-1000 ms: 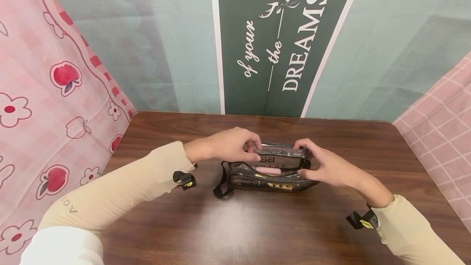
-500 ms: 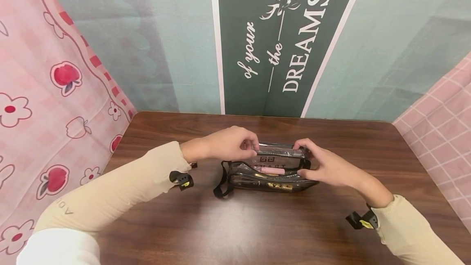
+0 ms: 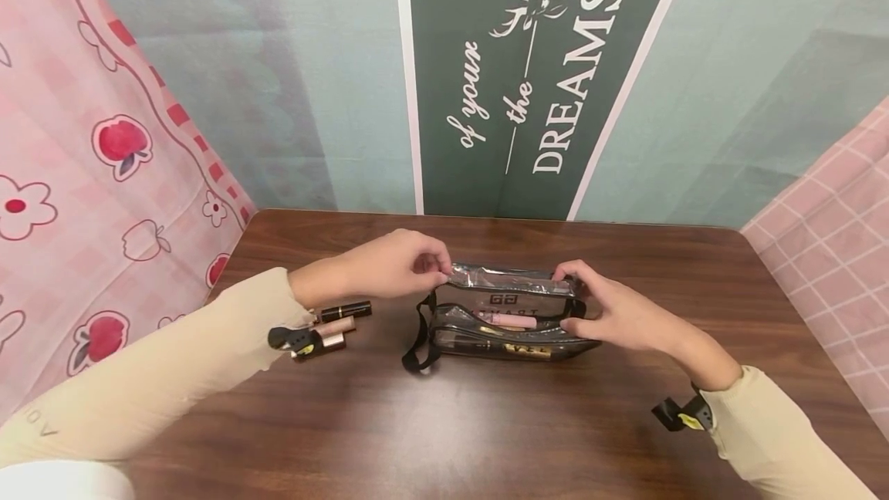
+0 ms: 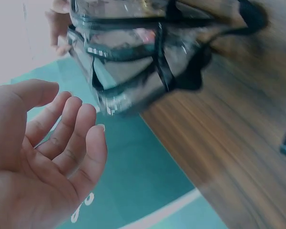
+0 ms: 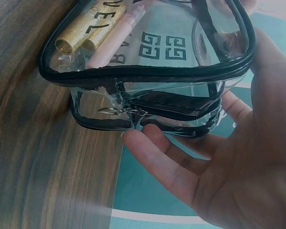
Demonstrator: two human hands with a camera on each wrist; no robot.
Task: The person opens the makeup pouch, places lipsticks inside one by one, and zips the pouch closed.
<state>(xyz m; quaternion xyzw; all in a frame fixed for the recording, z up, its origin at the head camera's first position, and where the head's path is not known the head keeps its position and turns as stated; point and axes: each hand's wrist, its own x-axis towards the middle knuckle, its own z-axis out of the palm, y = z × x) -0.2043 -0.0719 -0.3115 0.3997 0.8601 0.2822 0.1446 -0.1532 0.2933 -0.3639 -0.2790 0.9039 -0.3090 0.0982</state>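
The transparent bag (image 3: 505, 300) stands with a strip of worktop (image 3: 444, 423) behind it and a broader stretch before it, its right end gripped between the right hand's (image 3: 618, 315) thumb and fingers, while the left hand (image 3: 392, 265), loosely curved, thumb apart, hovers just beside its upper left corner.

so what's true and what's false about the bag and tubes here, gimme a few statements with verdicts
1. The right hand holds one end of the clear pouch. True.
2. The left hand holds the pink tube. False: that hand is empty, and the tube lies in the pouch.
3. Gold tubes lie inside the pouch. True.
4. The black tube is in the pouch too. False: it lies on the table.
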